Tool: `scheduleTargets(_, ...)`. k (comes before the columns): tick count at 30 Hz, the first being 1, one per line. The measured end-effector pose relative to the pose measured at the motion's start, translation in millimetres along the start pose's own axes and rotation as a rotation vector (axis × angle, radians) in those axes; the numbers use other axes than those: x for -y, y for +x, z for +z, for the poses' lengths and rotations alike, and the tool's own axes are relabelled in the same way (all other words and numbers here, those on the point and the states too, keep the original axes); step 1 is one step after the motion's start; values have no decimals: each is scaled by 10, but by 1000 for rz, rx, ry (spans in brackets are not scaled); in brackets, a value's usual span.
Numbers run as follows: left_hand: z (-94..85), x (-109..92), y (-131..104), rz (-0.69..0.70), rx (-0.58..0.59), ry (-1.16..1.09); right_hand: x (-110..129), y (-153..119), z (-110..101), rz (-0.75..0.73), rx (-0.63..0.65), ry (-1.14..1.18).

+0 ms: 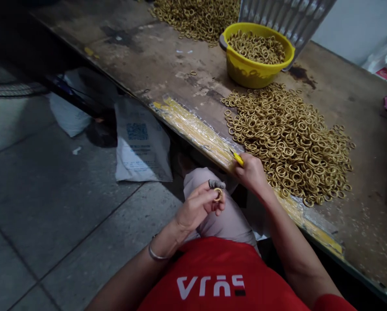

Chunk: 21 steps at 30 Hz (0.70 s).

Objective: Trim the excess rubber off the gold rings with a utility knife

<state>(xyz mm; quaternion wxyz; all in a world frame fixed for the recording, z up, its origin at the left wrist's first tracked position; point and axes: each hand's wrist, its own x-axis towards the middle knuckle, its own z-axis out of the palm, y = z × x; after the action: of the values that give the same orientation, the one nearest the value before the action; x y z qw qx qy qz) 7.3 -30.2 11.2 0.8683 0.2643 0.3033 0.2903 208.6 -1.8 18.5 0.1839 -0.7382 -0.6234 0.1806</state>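
Observation:
Between thumb and fingers, my left hand [201, 204] pinches a gold-coloured ring [218, 195] above my lap. One of its fingers wears a grey wrap [215, 184] near the tip. My right hand [252, 172], at the table's front edge, is closed on a small yellow-handled knife [238, 158]. The knife's dark, thin tip points up and left over the taped edge. Just to the right of that hand spreads a large pile of gold rings [290, 138] on the table.
A yellow basin [254, 71] full of rings stands behind the pile. Another ring heap [199, 19] lies at the back. Yellow, plastic-covered tape [196, 129] lines the edge of the worn table [141, 56]. A white printed sack [141, 147] stands on the floor below.

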Motion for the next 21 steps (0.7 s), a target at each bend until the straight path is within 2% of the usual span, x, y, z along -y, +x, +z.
scheduleTargets(3,-41,-25,50,13,-48,-82,67,-214,-74,45,123,636)
scheduleTargets(5,-33,-34,71,29,-79,-79,137,-367,-79,131,207,962)
scheduleTargets(7,3,-36,72,30,-74,-62,202,-495,-37,205,228,1170)
scheduleTargets(10,69,-24,47,40,-36,-66,273,-624,76,271,200,1342)
scheduleTargets(13,111,-4,15,73,-30,-79,315,-705,169,303,176,1416)
scheduleTargets(16,134,3,-17,76,-31,-74,324,-762,189,301,175,1396)
scheduleTargets(18,151,-5,-41,64,-40,-67,306,-787,149,240,156,1267)
scheduleTargets(21,184,-22,-76,62,-79,-15,245,-814,39,-37,57,845)
